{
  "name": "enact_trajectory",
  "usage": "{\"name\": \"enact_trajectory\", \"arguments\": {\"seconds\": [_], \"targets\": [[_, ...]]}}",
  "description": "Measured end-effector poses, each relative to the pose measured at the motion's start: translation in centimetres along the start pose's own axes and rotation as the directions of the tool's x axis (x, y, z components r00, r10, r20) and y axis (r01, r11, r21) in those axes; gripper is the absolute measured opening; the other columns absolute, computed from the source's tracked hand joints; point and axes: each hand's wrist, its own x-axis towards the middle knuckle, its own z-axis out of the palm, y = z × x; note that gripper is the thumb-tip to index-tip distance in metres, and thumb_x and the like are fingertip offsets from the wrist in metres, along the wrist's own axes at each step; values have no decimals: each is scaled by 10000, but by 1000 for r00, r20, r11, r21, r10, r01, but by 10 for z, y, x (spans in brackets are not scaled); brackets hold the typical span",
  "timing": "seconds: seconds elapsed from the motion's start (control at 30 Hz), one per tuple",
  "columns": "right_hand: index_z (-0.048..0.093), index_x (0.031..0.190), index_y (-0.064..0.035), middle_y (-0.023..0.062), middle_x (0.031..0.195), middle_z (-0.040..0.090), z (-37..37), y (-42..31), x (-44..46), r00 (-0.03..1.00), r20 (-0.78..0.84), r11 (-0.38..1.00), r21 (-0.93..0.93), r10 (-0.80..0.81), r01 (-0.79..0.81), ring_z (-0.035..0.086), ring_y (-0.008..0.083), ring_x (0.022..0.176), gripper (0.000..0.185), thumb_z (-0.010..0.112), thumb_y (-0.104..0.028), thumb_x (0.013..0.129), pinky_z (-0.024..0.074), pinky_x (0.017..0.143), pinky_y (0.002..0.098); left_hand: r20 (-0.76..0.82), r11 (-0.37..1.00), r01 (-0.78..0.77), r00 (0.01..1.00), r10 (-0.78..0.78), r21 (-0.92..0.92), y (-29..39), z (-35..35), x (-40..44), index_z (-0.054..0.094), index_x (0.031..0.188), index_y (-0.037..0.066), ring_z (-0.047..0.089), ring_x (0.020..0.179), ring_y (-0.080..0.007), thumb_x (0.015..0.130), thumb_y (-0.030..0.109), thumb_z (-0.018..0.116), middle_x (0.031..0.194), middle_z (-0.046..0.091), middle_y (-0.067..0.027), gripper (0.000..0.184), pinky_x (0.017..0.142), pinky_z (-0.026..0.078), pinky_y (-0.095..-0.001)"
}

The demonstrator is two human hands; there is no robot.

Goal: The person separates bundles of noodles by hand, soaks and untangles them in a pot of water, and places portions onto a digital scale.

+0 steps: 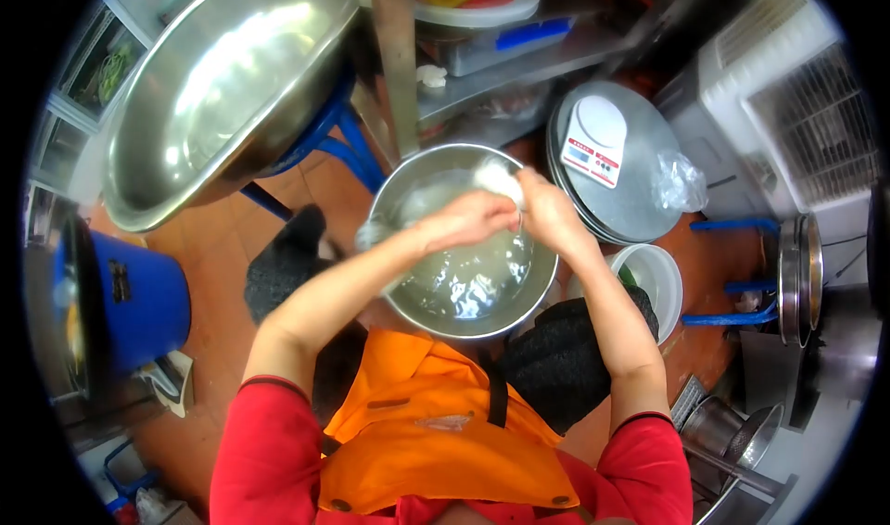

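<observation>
A round metal basin (pixel 436 330) of water stands on the floor between my knees. My right hand (pixel 547 212) is over its far right side, fingers closed on a soft white thing (pixel 499 180) whose kind I cannot make out. Just left of it, my left hand (pixel 471 219) hangs above the water with its fingers curled together. Whatever may be in those fingers is hidden. Pale, blurred material shows in the water near the far left wall. A clear plastic bag (pixel 373 233) hangs at the basin's left rim.
A big metal bowl (pixel 134 187) rests on a blue stool (pixel 338 136) at left. A white kitchen scale (pixel 595 140) and crumpled plastic (pixel 681 182) sit on a grey round lid (pixel 640 215). Close to my right knee is a white bucket (pixel 669 289). A blue bin (pixel 148 289) stands left.
</observation>
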Motion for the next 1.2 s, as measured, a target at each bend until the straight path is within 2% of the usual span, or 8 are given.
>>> {"name": "enact_trajectory", "arguments": {"seconds": [0.1,0.33,0.6,0.83,0.9,0.93,1.07,1.2], "targets": [[543,1054,-49,190,910,594,12,-8,-8,985,159,978,-183,-70,99,615,386,859,303,622,-91,764,486,712,443,-57,996,70,996,-67,47,5,-28,-2,694,958,74,607,743,-124,883,254,613,819,683,-64,210,725,479,-283],[541,1168,-45,93,1079,615,-45,-19,-4,976,208,780,621,-69,-77,598,188,977,450,685,-87,743,480,835,311,0,729,177,972,-236,-661,-33,-35,8,691,918,69,481,659,-45,860,223,669,706,588,48,166,611,393,-224],[491,1001,51,283,944,592,-2,7,6,998,61,995,-99,6,0,608,426,874,306,618,-9,729,501,754,452,-38,998,-12,999,9,-68,10,-13,1,697,918,78,569,710,-76,902,245,604,785,666,-7,192,676,470,-258],[549,1158,-51,133,998,631,-37,-9,5,995,102,720,691,-3,-68,616,187,878,501,712,-143,693,486,778,292,-100,974,73,990,-96,-214,4,-43,-7,664,1042,45,628,880,-155,852,295,649,961,680,-103,314,746,509,-311],[523,1146,-17,168,1003,633,-38,-1,11,984,94,767,616,151,-177,633,239,895,498,714,-194,722,494,770,319,-35,863,61,995,-91,-501,-28,-16,5,667,1012,107,628,900,-192,892,267,596,959,680,-69,212,812,494,-337],[513,1138,-5,195,1017,632,-36,2,12,973,86,827,514,213,-226,641,271,914,491,709,-204,734,497,778,332,-44,998,57,997,-57,3,-18,-5,3,675,982,121,627,901,-198,904,259,579,950,681,-60,185,831,487,-343],[516,1069,7,243,1000,599,-6,9,4,991,131,996,78,32,-43,598,394,955,389,668,-119,734,472,797,451,-32,999,-53,998,53,13,0,-13,-2,705,923,127,616,808,-144,895,259,603,862,686,-39,168,767,484,-299],[514,1112,-11,161,1043,606,-29,-17,-2,936,322,915,402,-143,1,603,273,973,426,668,-107,726,476,843,344,-105,985,169,979,-172,-38,-19,-59,5,702,908,86,592,739,-66,887,209,612,813,677,-19,154,681,478,-243]]}}
